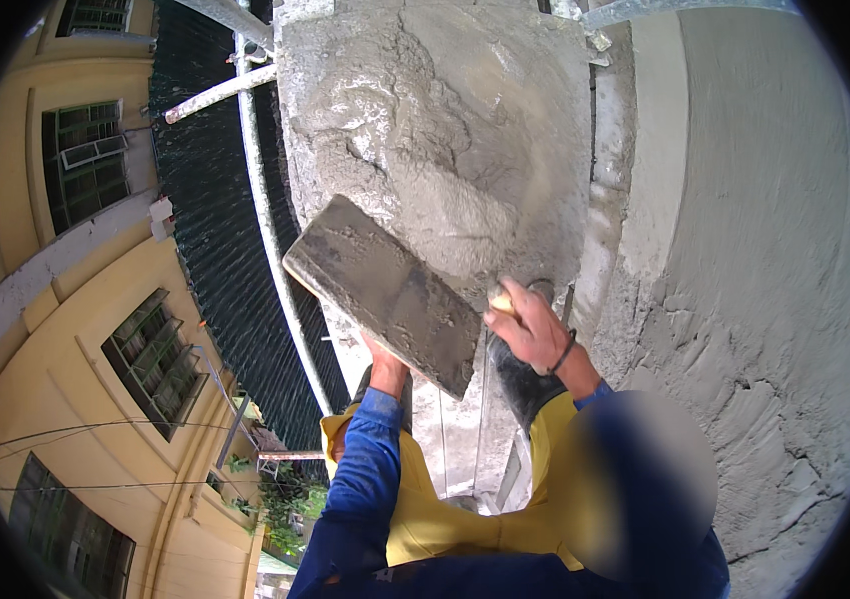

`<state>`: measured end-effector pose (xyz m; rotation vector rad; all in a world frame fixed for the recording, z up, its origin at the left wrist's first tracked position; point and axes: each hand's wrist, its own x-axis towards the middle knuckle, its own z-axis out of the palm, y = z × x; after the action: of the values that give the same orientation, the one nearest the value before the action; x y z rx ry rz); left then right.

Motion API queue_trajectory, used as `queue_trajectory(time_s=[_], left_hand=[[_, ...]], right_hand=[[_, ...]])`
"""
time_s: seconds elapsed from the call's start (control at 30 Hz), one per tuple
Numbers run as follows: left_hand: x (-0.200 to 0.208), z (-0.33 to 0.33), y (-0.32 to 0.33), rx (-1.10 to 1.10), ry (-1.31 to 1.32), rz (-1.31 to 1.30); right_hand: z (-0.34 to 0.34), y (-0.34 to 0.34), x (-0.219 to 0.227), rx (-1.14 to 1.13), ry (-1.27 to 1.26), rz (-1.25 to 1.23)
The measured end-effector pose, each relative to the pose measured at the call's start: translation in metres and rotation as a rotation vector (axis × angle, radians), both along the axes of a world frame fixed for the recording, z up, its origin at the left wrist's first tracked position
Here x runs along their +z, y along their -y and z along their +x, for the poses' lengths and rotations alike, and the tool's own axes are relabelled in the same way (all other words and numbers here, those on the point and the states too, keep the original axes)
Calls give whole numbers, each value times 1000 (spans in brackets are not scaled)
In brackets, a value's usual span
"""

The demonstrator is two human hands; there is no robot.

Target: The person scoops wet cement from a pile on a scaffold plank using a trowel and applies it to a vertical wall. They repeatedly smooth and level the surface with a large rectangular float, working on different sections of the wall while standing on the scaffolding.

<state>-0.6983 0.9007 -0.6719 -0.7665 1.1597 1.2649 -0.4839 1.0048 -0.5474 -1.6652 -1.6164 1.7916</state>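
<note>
My left hand [385,359] grips a mortar-smeared rectangular hawk [385,290] from below; the board hides most of its fingers. The hawk is tilted and carries only thin patches of grey mortar. Just right of its lower corner, my right hand [537,334] is closed around the pale yellowish handle of a trowel [502,300]. I cannot make out the trowel's blade clearly. Beyond both hands, a large heap of wet grey mortar [405,140] lies spread over a board [555,60].
A plastered wall [775,180] rises along the right, smooth higher up and rough [745,429] nearer me. Scaffold pipes [263,200] run along the left, beside dark green netting [210,200]. A yellow building [75,379] with barred windows stands beyond. My legs in yellow trousers [435,509] are below.
</note>
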Motion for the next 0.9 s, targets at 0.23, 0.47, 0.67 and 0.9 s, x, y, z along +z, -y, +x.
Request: queue_trajectory(time_s=[0.23,0.47,0.67,0.9], left_hand=[[-13,34,-6,-157,272,-10],[-19,10,19,-267,267,13],[-25,-28,46,-372,236,29],[-1,-76,85,-475,168,3]], right_hand=[[-58,71,80,128,468,-1],[-11,84,189,93,23,-264],[72,94,-22,-701,-102,-334],[37,154,-270,-939,316,-353]])
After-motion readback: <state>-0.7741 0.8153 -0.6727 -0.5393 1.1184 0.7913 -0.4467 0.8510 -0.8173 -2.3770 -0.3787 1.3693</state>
